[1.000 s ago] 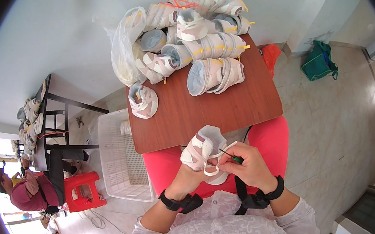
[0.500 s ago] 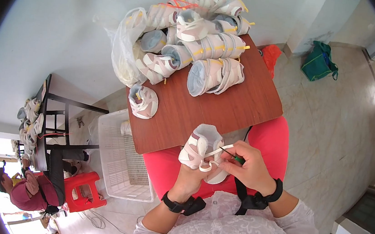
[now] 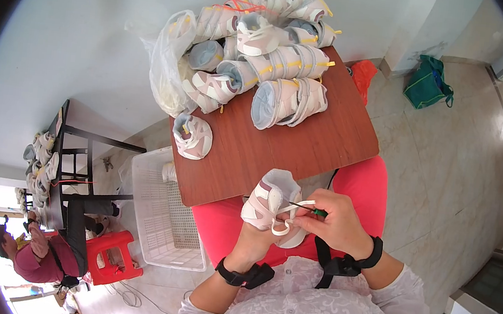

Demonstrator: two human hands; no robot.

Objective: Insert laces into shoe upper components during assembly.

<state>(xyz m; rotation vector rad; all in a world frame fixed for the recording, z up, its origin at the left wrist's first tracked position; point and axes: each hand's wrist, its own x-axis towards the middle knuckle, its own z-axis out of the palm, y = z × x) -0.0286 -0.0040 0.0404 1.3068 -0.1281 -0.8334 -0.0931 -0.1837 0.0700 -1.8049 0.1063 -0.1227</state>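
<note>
Over my lap, my left hand point(image 3: 253, 241) is closed around the lower part of a white-and-pale-pink shoe upper point(image 3: 264, 202) with a grey lining. My right hand point(image 3: 342, 228) pinches a thin lacing hook with a green handle point(image 3: 320, 213). Its dark shaft crosses the upper's opening, and a thin dark tip shows at the far left side of the upper. A white lace point(image 3: 281, 228) hangs in a loop at the front of the upper, and a lace end rises beside my right fingers. The fingertips of my left hand are partly hidden.
A brown table point(image 3: 326, 146) ahead carries rows of nested shoe uppers point(image 3: 286, 62), a single upper point(image 3: 192, 137) and a clear plastic bag point(image 3: 169, 68). Left stand a white crate point(image 3: 142, 207), a red stool point(image 3: 112, 259) and a seated person point(image 3: 41, 257). A green bag point(image 3: 428, 83) lies at right.
The hook has moved left through the upper, its tip now showing at the far left side. The lace loop hangs larger, and the upper has shifted slightly right.
</note>
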